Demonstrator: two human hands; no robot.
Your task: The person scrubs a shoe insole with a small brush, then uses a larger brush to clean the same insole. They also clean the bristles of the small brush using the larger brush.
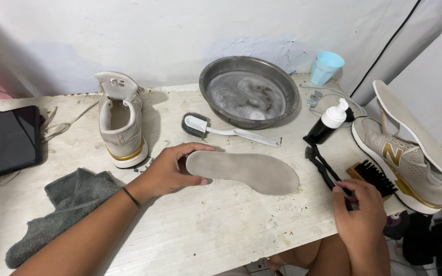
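Two hands are engaged. Your left hand (172, 171) pins the heel end of a grey insole (244, 171) flat on the white table (205, 230), centre of frame, thumb on the near edge and fingers curled over the far edge. Your right hand (359, 209), lower right, has its fingers closed around the handle of a small black brush (323, 166), bristle end pointing up-left toward the insole and not touching it. Judged step: insole steadied, brush just taken up, scrubbing not begun. The next move calls for bringing the bristles onto the insole face while your left hand stops it sliding. Insole surface: flat, dull grey, faintly mottled, no visible foam. Above it lie a white-handled brush (221, 129) and a metal basin (249, 92); a black pump bottle (326, 125) stands upper right of the insole, a wooden brush (372, 176) beside your right hand.
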